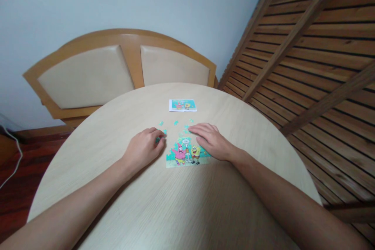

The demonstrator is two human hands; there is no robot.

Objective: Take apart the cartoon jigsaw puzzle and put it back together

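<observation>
A partly assembled jigsaw puzzle (181,155) with three cartoon figures lies flat on the round table. My left hand (145,144) is at its left, fingers curled and thumb bent toward them around a small teal puzzle piece (158,139). My right hand (215,140) reaches over the puzzle's upper right part and hides some of it. Its fingers are stretched out, with the fingertips at a loose teal piece (186,128). Several more loose pieces lie above the puzzle, among them one piece (176,122) in the middle and another (161,123) near my left fingers.
Beyond the pieces lies a reference picture card (184,105) with a white border. The pale wooden table (175,211) has a chair or bench back (125,39) behind it, against the wall. A slatted wooden screen (310,47) stands at the right, and a white cable (18,156) hangs at the left.
</observation>
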